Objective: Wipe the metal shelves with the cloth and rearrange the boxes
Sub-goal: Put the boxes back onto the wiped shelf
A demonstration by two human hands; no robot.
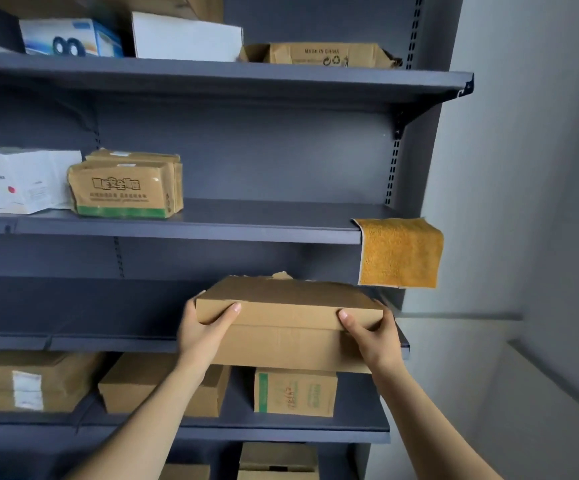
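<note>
Box [283, 308] plain, gripped by left hand [200, 332] and right hand [373, 336] | upper-right carton [319, 54]: "MADE IN CHINA" | cloth [400, 252] hangs right

Both bare forearms reach up from the lower frame to its centre. The left grip [205, 327] and right grip [371, 336] clasp the ends of the box [281, 317], thumbs on its front.

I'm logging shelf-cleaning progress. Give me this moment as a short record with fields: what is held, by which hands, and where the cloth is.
held: flat cardboard box
left: left hand grips the box's left end, thumb on the front
right: right hand grips its right end
box place: right part of the lower shelf, front past the edge
cloth: yellow cloth draped over the right end of the shelf above, no hand on it
</note>
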